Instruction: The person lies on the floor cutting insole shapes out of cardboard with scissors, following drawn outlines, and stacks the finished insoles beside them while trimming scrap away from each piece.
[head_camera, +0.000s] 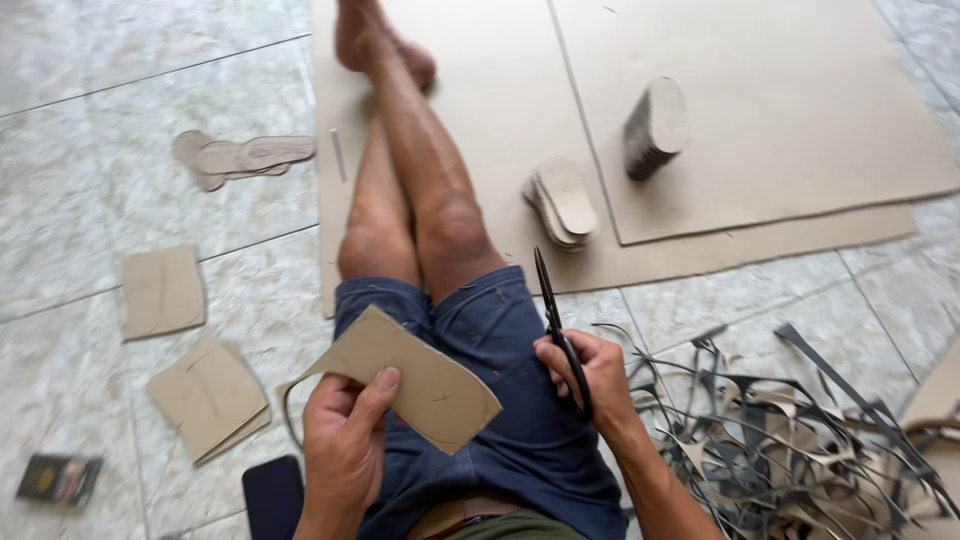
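Head view: cardboard piece (420, 385) overhangs thigh, scissors (560, 330) apart

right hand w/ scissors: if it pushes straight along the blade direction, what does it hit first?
Probably nothing close. The right hand points the scissors up-frame beside the knee; the line runs low over the cardboard sheet and likely passes left of the fanned insole stack. Depth unclear.

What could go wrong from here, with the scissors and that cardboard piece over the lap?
1. The scissors in the right hand point up the bare legs; a slip might nick skin.
2. The left hand pinches the cardboard piece with its thumb on top, possibly near a cut line.
3. The offcut pile beside the right arm may snag it.
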